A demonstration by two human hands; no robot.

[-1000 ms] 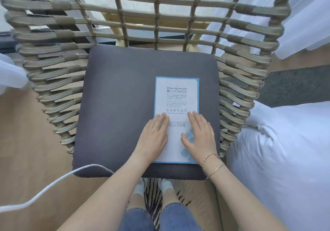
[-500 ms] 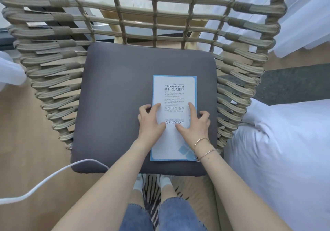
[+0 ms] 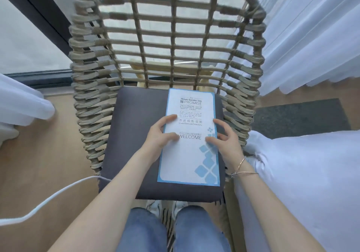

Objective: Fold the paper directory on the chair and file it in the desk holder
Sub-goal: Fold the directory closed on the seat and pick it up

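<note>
Head view, read from nine o'clock across to three: a white cable (image 3: 48,199) curves over the wooden floor toward the dark grey cushion (image 3: 136,135) of a woven rope chair (image 3: 89,100). On the right half of that cushion lies the paper directory (image 3: 190,154), folded into a tall blue-bordered panel with its long axis running twelve to six. Its print reads "The Hilton Garden Inn PROMISE" at the top, then small text too fine to read, then Chinese characters over "Guest Service Directory", then "WELCOME", with blue diamond shapes toward five o'clock. The left hand (image 3: 160,135) grips the sheet's nine o'clock edge, thumb and forefinger lying on the printed face, the other fingers curled. The right hand (image 3: 226,140) holds the three o'clock edge likewise, fingertips on the paper, bracelets (image 3: 240,169) on the wrist. White bedding (image 3: 302,174) lies at three o'clock.
</note>
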